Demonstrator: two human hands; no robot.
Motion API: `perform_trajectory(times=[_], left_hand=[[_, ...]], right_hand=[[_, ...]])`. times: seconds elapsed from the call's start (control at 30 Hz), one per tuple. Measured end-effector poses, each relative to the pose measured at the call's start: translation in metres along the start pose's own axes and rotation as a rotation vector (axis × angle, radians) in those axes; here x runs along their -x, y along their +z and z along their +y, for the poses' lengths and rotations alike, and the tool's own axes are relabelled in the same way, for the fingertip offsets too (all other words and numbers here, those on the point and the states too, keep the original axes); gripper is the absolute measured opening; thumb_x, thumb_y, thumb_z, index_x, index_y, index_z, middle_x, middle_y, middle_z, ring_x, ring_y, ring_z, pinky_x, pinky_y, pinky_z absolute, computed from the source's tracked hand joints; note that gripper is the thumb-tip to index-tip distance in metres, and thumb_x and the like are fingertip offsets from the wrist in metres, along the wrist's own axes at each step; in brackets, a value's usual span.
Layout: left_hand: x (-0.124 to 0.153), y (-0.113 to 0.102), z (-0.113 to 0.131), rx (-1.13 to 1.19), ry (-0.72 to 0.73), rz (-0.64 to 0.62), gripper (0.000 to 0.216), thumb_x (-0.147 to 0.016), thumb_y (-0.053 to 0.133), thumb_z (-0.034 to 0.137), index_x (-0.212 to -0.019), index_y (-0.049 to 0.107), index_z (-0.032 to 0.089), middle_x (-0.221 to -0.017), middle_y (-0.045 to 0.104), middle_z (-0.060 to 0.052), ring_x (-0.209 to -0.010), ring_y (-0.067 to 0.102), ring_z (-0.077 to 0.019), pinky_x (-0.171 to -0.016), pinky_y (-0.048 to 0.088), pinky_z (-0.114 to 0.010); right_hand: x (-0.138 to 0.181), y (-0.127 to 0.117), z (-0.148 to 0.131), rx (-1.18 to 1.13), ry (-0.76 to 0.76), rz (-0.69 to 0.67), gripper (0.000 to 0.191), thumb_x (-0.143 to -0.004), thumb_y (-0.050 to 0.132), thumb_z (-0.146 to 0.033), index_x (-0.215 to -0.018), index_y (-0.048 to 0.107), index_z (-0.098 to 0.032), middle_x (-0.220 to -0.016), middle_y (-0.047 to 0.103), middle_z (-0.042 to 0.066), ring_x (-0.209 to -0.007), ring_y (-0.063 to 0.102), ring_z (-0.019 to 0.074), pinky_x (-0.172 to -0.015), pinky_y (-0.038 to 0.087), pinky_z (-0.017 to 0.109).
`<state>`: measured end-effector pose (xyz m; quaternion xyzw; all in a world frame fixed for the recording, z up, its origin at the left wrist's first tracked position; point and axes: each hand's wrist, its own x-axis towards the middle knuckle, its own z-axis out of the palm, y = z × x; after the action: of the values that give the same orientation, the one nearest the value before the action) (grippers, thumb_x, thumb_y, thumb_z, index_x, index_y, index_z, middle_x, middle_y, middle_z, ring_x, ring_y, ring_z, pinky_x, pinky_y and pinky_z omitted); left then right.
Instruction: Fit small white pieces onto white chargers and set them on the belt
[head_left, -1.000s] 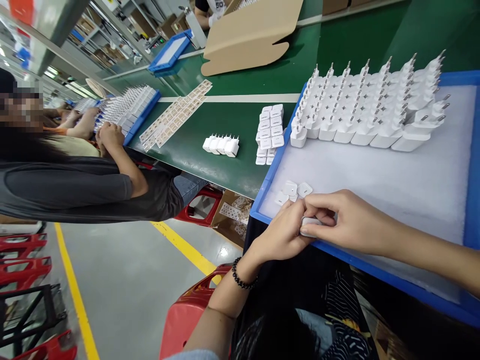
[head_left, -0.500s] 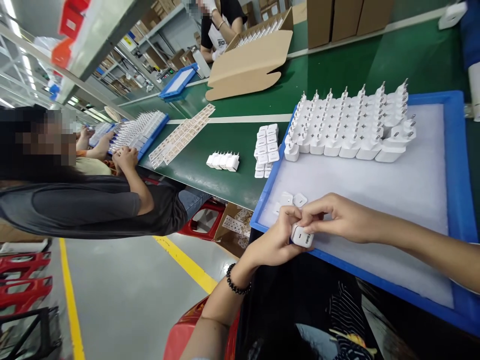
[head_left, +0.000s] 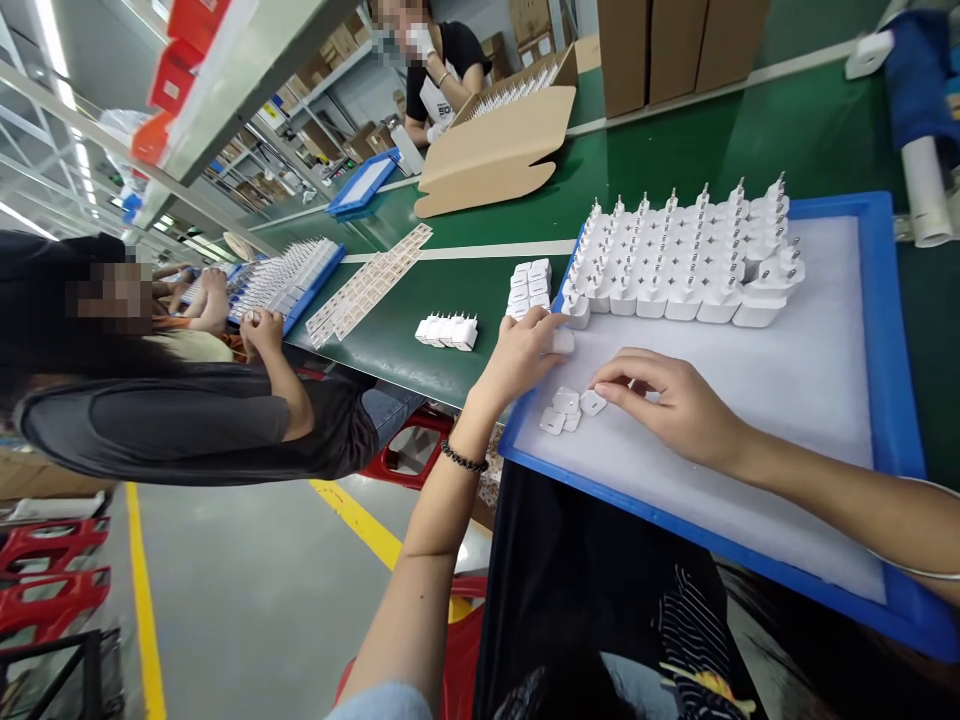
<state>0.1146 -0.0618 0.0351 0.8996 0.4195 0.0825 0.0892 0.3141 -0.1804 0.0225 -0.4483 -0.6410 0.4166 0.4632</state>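
Note:
A blue tray (head_left: 892, 330) lined with white foam holds several rows of white plug adapters (head_left: 675, 260) standing pins-up at its far end. My left hand (head_left: 521, 355) reaches to the tray's left edge, fingers closed on a white adapter (head_left: 562, 342) beside the front row. My right hand (head_left: 671, 400) rests on the foam with curled fingers, its fingertips touching a small group of loose white adapters (head_left: 568, 408) lying near the tray's front left corner.
On the green belt (head_left: 480, 280) lie a stack of labelled adapters (head_left: 529, 285), a short row of adapters (head_left: 448, 330) and label strips (head_left: 367, 280). A seated person (head_left: 187, 420) works at another tray (head_left: 281, 280) on the left. An open cardboard box (head_left: 495, 140) stands further back.
Both hands held one adapter together at the tray's near edge. Now my left hand has carried it forward to the rows, and my right hand has moved onto the loose adapters.

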Motion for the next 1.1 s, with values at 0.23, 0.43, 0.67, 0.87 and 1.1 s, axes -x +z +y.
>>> perform_trajectory(times=[0.23,0.43,0.67,0.87,1.1], left_hand=[[-0.012,-0.001,0.002,-0.229,0.118,0.086,0.023,-0.095,0.054,0.004,-0.108,0.064,0.02,-0.134,0.063,-0.012,-0.113,0.063,-0.0241,-0.094,0.035,-0.039],[-0.01,0.019,-0.01,-0.311,0.156,0.18,0.034,-0.098,0.04,0.001,-0.112,0.065,0.021,-0.136,0.062,-0.015,-0.105,0.062,-0.0243,-0.092,0.036,-0.041],[0.013,0.021,-0.008,-0.162,0.165,0.205,0.027,-0.102,0.052,0.023,-0.125,0.066,0.023,-0.147,0.057,-0.017,-0.117,0.058,-0.0284,-0.098,0.039,-0.045],[0.028,-0.011,-0.055,-0.207,-0.416,0.282,0.043,-0.099,0.046,0.017,-0.14,0.057,0.019,-0.141,0.061,-0.018,-0.132,0.053,-0.0365,-0.11,0.039,-0.054],[0.038,0.008,-0.077,-0.224,-0.66,0.194,0.06,-0.091,0.039,0.007,-0.15,0.047,0.014,-0.149,0.053,-0.023,-0.138,0.053,-0.0378,-0.112,0.042,-0.056]], right_hand=[[-0.009,-0.008,0.015,0.101,-0.078,0.124,0.016,-0.098,0.062,-0.027,-0.091,0.074,-0.02,-0.094,0.069,0.006,-0.086,0.066,0.0207,-0.067,0.052,0.032],[-0.001,0.001,0.036,0.664,-0.081,-0.233,0.031,-0.102,0.057,-0.025,-0.128,0.071,-0.016,-0.13,0.071,0.014,-0.115,0.068,0.0306,-0.092,0.06,0.045],[0.002,0.009,0.046,0.81,-0.154,-0.359,0.043,-0.092,0.075,-0.024,-0.131,0.071,-0.008,-0.138,0.066,0.022,-0.121,0.063,0.0408,-0.097,0.058,0.055],[-0.003,-0.002,0.043,0.809,-0.205,-0.42,0.014,-0.091,0.073,-0.015,-0.105,0.078,-0.014,-0.125,0.072,0.016,-0.111,0.066,0.0343,-0.089,0.059,0.048],[-0.004,-0.002,0.047,0.74,-0.19,-0.389,0.011,-0.092,0.072,-0.02,-0.101,0.077,-0.018,-0.12,0.073,0.012,-0.111,0.066,0.031,-0.086,0.058,0.042]])
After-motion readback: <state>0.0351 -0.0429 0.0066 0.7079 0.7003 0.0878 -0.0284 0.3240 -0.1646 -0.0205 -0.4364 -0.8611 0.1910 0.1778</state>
